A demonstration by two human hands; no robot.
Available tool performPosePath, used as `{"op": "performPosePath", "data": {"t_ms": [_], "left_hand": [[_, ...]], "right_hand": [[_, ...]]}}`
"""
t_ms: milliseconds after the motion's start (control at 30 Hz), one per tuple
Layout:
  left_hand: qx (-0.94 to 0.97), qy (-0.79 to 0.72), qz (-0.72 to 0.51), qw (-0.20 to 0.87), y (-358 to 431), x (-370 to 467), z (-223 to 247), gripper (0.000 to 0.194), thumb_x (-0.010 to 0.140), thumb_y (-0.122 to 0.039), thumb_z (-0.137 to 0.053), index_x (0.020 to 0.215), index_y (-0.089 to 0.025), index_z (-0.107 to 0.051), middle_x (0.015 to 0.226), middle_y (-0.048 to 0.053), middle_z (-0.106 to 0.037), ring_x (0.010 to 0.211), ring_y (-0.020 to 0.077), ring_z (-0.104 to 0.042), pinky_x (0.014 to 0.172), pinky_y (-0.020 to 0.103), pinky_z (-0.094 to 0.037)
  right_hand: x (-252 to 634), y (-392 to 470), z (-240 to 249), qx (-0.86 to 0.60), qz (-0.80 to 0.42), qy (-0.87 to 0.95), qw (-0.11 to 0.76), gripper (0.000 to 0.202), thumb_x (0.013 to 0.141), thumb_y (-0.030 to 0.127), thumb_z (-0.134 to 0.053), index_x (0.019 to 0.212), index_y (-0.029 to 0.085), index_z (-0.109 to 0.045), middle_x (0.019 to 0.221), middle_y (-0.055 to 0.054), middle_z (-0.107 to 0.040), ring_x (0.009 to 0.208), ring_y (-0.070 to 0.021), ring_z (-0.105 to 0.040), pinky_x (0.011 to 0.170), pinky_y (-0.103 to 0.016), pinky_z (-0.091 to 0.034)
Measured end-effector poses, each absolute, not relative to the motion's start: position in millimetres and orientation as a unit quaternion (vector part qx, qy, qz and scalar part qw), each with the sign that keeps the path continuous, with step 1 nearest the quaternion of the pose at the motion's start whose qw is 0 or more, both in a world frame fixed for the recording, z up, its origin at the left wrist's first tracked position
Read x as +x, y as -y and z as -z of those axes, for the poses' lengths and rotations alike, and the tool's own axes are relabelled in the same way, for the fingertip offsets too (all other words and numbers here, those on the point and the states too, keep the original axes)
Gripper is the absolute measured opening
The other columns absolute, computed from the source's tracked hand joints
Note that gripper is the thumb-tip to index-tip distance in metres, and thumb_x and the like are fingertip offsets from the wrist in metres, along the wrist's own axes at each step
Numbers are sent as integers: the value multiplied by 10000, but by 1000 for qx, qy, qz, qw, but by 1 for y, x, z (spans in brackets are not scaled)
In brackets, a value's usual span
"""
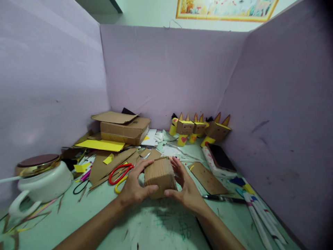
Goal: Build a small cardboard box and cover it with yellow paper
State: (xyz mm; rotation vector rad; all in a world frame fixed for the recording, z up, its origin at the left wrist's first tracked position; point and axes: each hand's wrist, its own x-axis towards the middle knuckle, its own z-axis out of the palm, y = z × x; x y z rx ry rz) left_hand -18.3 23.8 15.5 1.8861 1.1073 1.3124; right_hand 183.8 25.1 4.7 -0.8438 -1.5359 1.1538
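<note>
Left hand [133, 186] and right hand [189, 191] hold the box [159, 176], thumbs spread from fingers; toys [198, 129] stand near back right corner of the worktop [140, 224]

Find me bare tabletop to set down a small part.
Mostly bare: front tabletop between the forearms, nearer than the cardboard block; also between right forearm and white markers. Crowded: back left, with red-handled scissors, cardboard box and scraps; right edge, with phone and markers.

Cardboard block [159, 175]: sides partly covered by left hand [136, 185] and right hand [185, 189]; underside hidden. Forearms [91, 224] run off bottom edge. Framed picture [226, 9] cropped at top. Horned figures' [199, 128] face marks too small to read.
</note>
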Motion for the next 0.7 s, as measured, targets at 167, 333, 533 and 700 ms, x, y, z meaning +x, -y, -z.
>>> {"op": "performPosePath", "data": {"t_ms": [167,333,533,700], "left_hand": [[677,-407,-492,366,-22,-13,-8,947,635,-394,-743,1417,-204,-245,1398,151,-403,1243,343,-417,1022,450,-344],[675,-367,-473,431,-26,-10,-3,1028,625,-366,-748,1428,-135,-149,1400,188,-382,1257,337,-408,1011,421,-369],[698,-418,-454,364,-24,-9,-3,860,586,-200,-748,1319,-177,-298,1306,167,-479,1163,324,-501,971,430,-410],[719,-416,-460,313,-23,-9,-2,774,562,-176,-746,1243,-192,-379,1228,144,-531,1068,316,-562,908,418,-458]], "right_hand": [[183,-23,0,-326,-503,633,489,891,641,414,-772,1380,280,-293,1461,-122,-329,1331,-290,-332,997,-436,-389],[185,-31,9,-305,-508,616,519,853,646,280,-777,1361,301,-311,1474,-95,-310,1350,-267,-303,1024,-428,-360],[185,-30,2,-319,-455,657,510,752,646,207,-765,1284,293,-377,1383,-91,-433,1295,-236,-392,1030,-408,-351],[186,-28,-3,-316,-436,672,508,686,632,188,-763,1222,275,-424,1311,-98,-505,1216,-246,-482,1000,-403,-387]]}}
